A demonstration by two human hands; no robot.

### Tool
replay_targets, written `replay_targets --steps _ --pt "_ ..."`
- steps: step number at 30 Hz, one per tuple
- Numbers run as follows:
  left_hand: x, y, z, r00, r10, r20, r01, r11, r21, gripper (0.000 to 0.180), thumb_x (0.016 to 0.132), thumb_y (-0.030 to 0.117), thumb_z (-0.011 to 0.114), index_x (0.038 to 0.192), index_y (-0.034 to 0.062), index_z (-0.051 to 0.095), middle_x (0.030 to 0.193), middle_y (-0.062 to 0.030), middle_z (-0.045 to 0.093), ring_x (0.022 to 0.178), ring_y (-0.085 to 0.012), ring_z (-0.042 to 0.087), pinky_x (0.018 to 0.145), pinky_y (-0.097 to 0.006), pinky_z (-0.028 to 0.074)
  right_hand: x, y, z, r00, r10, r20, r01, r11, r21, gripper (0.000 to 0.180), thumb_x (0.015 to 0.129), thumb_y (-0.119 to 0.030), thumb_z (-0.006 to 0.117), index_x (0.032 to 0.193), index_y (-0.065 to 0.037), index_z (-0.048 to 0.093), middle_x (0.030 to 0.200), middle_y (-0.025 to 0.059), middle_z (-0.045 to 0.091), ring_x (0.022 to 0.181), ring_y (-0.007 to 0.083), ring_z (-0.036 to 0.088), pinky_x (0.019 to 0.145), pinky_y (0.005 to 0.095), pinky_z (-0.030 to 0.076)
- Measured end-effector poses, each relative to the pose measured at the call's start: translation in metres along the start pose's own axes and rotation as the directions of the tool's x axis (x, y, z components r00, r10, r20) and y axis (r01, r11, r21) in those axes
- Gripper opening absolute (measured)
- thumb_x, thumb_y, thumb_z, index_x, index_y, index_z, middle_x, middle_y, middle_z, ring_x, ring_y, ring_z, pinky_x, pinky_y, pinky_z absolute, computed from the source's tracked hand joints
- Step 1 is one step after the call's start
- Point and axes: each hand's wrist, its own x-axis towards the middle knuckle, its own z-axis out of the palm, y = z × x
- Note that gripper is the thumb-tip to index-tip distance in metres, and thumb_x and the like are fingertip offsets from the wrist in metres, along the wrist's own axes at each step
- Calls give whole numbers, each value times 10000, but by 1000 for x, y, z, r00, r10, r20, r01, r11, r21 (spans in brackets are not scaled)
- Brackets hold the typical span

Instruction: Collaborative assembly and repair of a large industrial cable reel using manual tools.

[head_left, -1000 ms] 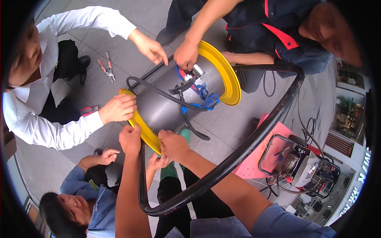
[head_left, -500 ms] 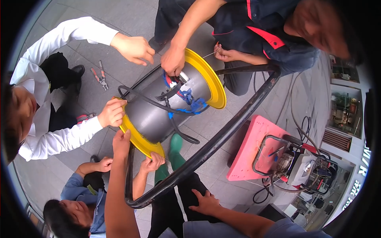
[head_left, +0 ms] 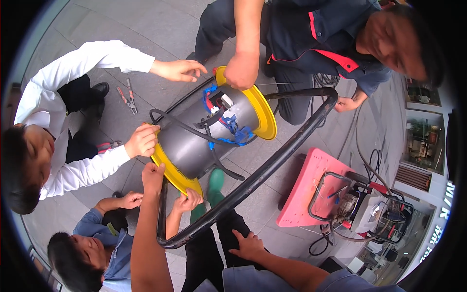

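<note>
1. Gripping with left hand (head_left: 152, 178) the near yellow round flange (head_left: 176, 181) of a grey cylindrical drum (head_left: 185, 151).
2. Resting right hand (head_left: 247, 245), open and splayed, on black-trousered thigh (head_left: 227, 224).
3. As for drum: lying beyond left hand, well apart from right, between bars of black tubular frame (head_left: 258, 182).

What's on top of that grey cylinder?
Black cables cross the cylinder; blue wrapping and a small white block sit on it. The surface beneath them is covered.

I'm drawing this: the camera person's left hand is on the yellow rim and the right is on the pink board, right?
No, the head view shows the right hand on black trousers. The left hand is on the yellow rim.
</note>
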Motion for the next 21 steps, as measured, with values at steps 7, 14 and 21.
replay_targets --steps 7,14,21 --pt "-7 7 4 999 -3 -53 3 1000 -5 267 809 188 646 649 56 478 536 26 460 458 -48 387 418 -214 307 2 -1 -3 1000 -5 1 5 1000 9 781 727 -568 594 1373 -318 233 1143 266 431 1030 414 499 846 485 435" --pt "-11 6 5 990 10 -141 -6 1000 28 327 775 295 675 732 -17 587 580 -27 540 517 -104 464 516 -271 411 6 -1 -1 1000 -5 2 5 1000 14 783 721 -569 598 1369 -320 235 1158 262 429 1045 414 490 851 492 422" --pt "-54 16 -11 951 -120 -287 23 948 -319 308 874 291 563 902 -15 546 789 -49 552 729 -97 484 656 -233 393 4 -2 5 999 -12 -35 11 1000 -21 788 724 -590 583 1371 -316 227 1144 270 434 1030 414 503 855 488 422"
